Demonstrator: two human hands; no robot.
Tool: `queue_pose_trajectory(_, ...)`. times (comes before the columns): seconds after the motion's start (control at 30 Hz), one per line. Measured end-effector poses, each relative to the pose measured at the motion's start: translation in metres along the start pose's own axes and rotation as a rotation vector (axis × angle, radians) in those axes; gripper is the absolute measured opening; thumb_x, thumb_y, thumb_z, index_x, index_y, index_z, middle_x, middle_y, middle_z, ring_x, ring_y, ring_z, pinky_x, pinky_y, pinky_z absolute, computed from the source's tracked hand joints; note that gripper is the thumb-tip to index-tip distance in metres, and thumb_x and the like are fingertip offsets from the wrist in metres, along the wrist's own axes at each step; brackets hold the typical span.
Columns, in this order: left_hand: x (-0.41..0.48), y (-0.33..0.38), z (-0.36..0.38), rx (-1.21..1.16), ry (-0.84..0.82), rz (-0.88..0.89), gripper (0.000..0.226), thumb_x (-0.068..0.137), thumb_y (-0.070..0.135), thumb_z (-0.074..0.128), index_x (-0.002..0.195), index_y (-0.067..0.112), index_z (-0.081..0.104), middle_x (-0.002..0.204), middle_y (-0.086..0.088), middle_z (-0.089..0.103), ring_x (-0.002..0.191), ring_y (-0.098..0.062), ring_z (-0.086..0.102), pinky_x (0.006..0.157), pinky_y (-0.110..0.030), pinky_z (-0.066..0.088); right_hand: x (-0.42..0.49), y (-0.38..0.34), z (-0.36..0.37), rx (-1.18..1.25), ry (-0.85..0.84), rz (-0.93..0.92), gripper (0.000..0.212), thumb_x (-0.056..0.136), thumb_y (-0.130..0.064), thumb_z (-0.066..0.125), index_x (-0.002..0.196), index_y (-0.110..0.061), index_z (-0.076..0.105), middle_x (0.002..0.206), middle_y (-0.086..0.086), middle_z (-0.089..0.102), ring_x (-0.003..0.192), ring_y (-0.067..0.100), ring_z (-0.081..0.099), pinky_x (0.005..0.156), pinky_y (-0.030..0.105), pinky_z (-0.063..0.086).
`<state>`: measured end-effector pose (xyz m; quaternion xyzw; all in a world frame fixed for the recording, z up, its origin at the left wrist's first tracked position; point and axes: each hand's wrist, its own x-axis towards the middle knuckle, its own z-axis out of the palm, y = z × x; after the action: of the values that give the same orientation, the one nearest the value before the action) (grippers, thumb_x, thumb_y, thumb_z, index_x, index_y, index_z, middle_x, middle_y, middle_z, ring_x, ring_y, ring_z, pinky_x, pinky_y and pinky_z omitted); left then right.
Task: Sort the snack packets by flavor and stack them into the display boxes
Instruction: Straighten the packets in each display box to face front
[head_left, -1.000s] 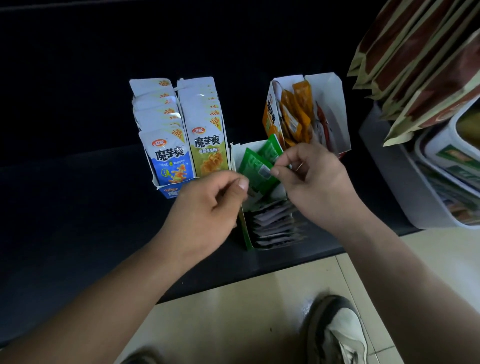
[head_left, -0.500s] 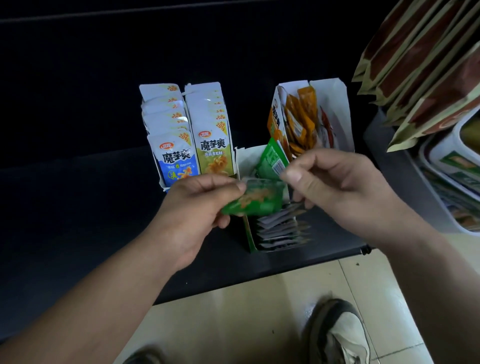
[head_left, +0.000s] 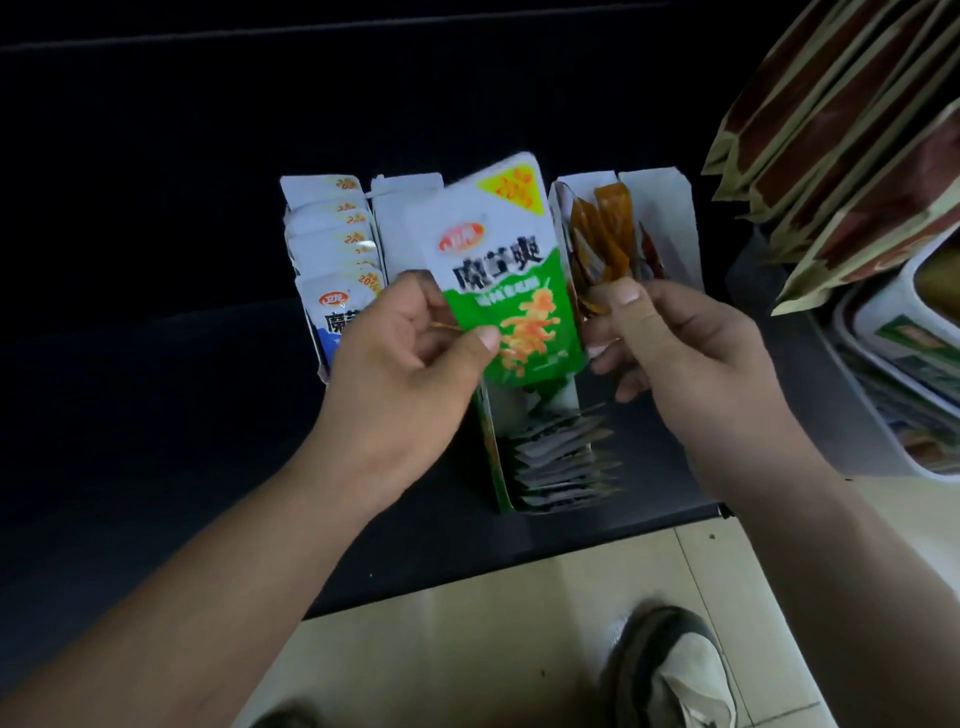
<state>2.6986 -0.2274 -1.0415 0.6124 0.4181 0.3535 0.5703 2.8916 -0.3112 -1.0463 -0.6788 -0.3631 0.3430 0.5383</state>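
Note:
My left hand (head_left: 405, 364) pinches a green-and-white snack packet (head_left: 498, 280) by its lower left edge and holds it upright, printed face toward me. My right hand (head_left: 675, 353) is curled close against the packet's right edge; whether it grips anything is unclear. Below the packet stands the green display box (head_left: 491, 457), holding several packets (head_left: 561, 457) with their silver backs up. A box of blue packets (head_left: 332, 249) is at the left, with another white box (head_left: 400, 218) beside it, mostly hidden. An open box (head_left: 670, 223) with orange packets (head_left: 608, 234) stands behind my right hand.
All the boxes sit on a black counter (head_left: 156, 415) whose front edge runs above the tiled floor (head_left: 467, 649). Brown-and-cream bags (head_left: 831, 130) hang in at the upper right over a white bin (head_left: 883, 332) of packaged goods. My shoe (head_left: 675, 670) is below.
My left hand has lifted the green packet from flat above the green box and turned it upright, facing me. My right hand has drawn slightly right, next to the packet's edge.

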Motion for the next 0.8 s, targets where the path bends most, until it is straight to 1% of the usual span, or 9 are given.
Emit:
queue_pose_trajectory(0.17,-0.008,-0.011,0.012,0.091,-0.035,0.017,0.02,0.092,-0.001,0.072,0.091,0.018,0.066,0.093,0.007,0.078,0.081,-0.002,0.073,0.067,-0.017,0.056,0.001,0.01,-0.002,-0.002,-0.059,0.014,0.016,0.103,-0.019,0.063,0.105,-0.021,0.079,0.087,0.002,0.075,0.076,0.014,0.068,0.059,0.031,0.053)
queue_pose_trajectory(0.23,-0.011,-0.018,0.009,0.183,-0.054,0.046,0.023,0.093,0.001,0.072,0.095,0.024,0.069,0.094,0.013,0.077,0.082,0.002,0.072,0.071,-0.009,0.053,0.001,0.014,-0.003,-0.023,-0.049,0.022,0.017,0.103,-0.014,0.062,0.108,-0.019,0.077,0.09,0.006,0.076,0.077,0.014,0.07,0.061,0.029,0.055)
queue_pose_trajectory(0.3,-0.014,-0.026,0.003,0.336,-0.115,0.098,0.029,0.092,0.004,0.074,0.095,0.033,0.072,0.088,0.015,0.075,0.072,0.005,0.067,0.064,-0.006,0.046,0.001,0.017,-0.004,-0.023,-0.004,0.037,0.015,0.101,-0.012,0.065,0.109,-0.018,0.076,0.092,0.008,0.076,0.076,0.015,0.071,0.062,0.028,0.056)
queue_pose_trajectory(0.4,-0.013,-0.037,-0.001,0.557,-0.215,0.266,0.025,0.087,0.002,0.073,0.096,0.025,0.079,0.091,0.017,0.073,0.085,0.002,0.064,0.074,-0.02,0.051,0.003,0.019,-0.005,-0.04,0.055,0.058,0.012,0.095,-0.015,0.074,0.105,-0.021,0.075,0.091,0.006,0.076,0.075,0.018,0.074,0.065,0.028,0.058)
queue_pose_trajectory(0.47,-0.013,-0.039,0.002,0.627,-0.229,0.334,0.017,0.087,0.014,0.072,0.098,0.025,0.079,0.095,0.019,0.072,0.097,-0.006,0.064,0.084,-0.032,0.053,0.003,0.022,-0.004,-0.073,0.04,0.078,0.015,0.091,-0.02,0.079,0.106,-0.022,0.076,0.09,0.006,0.077,0.08,0.021,0.075,0.069,0.032,0.062)
queue_pose_trajectory(0.57,-0.011,-0.035,0.005,0.651,-0.246,0.341,0.017,0.088,0.03,0.07,0.103,0.028,0.078,0.095,0.023,0.069,0.098,-0.006,0.062,0.084,-0.033,0.052,0.002,0.028,-0.004,-0.099,-0.016,0.122,0.019,0.089,-0.02,0.08,0.108,-0.018,0.078,0.09,0.004,0.078,0.084,0.019,0.077,0.07,0.029,0.063)
queue_pose_trajectory(0.67,-0.011,-0.032,0.004,0.643,-0.315,0.33,0.02,0.09,0.028,0.068,0.108,0.027,0.078,0.098,0.021,0.071,0.1,-0.004,0.064,0.086,-0.033,0.053,0.003,0.03,-0.002,-0.127,-0.022,0.142,0.018,0.089,-0.022,0.08,0.107,-0.018,0.079,0.088,0.001,0.079,0.083,0.016,0.077,0.07,0.028,0.064)
queue_pose_trajectory(0.73,-0.014,-0.031,0.002,0.587,-0.326,0.296,0.028,0.086,0.018,0.064,0.108,0.025,0.079,0.097,0.02,0.071,0.096,0.001,0.065,0.084,-0.026,0.054,0.006,0.029,0.001,-0.15,-0.014,0.116,0.012,0.089,-0.023,0.08,0.101,-0.021,0.081,0.084,0.002,0.078,0.081,0.023,0.076,0.07,0.034,0.065)
queue_pose_trajectory(0.8,-0.019,-0.029,-0.002,0.518,-0.3,0.244,0.036,0.079,0.008,0.059,0.104,0.02,0.081,0.091,0.021,0.069,0.08,0.014,0.06,0.072,-0.006,0.045,0.008,0.026,0.005,-0.159,-0.022,0.066,0.007,0.092,-0.02,0.077,0.097,-0.023,0.082,0.081,0.006,0.077,0.08,0.032,0.073,0.071,0.044,0.063)
